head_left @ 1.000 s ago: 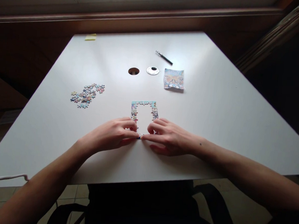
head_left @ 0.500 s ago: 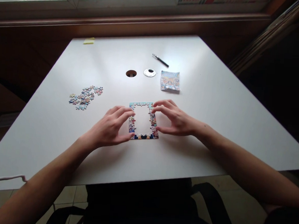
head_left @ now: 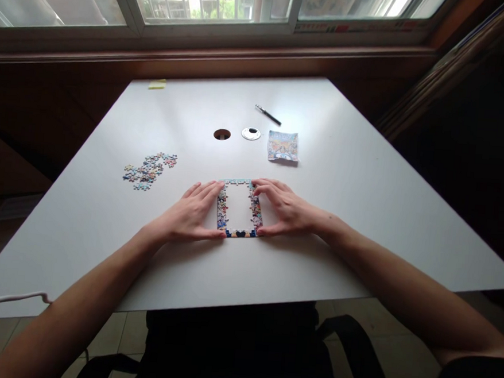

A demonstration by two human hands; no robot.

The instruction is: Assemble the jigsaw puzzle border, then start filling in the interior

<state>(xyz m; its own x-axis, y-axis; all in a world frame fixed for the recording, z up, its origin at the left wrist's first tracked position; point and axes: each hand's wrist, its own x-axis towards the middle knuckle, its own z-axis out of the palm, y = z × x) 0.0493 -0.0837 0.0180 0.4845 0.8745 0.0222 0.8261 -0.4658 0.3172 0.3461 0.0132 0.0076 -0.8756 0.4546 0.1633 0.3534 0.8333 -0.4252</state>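
A rectangular jigsaw puzzle border [head_left: 222, 210] lies flat on the white table, with bare tabletop showing inside it. My left hand [head_left: 190, 212] rests along its left side, fingers stretched toward the top left corner and thumb at the bottom left corner. On the opposite side, my right hand [head_left: 288, 209] has its fingertips at the top right corner and its thumb at the bottom right. Both hands are open, thumbs spread from the fingers, touching the border's edges. Fingertips cover small parts of the corners.
Loose puzzle pieces [head_left: 149, 172] are spread to the left. A printed picture sheet [head_left: 283, 146], a pen [head_left: 268, 114], a round metal cover [head_left: 251, 134] and a table hole [head_left: 222, 134] lie beyond the border. Yellow tape [head_left: 157, 84] marks the back edge; a white cable [head_left: 6, 298] crosses the front left.
Both hands have come down onto the puzzle border, the fingers and thumbs now at its corners. The camera view has tilted up slightly, showing more window.
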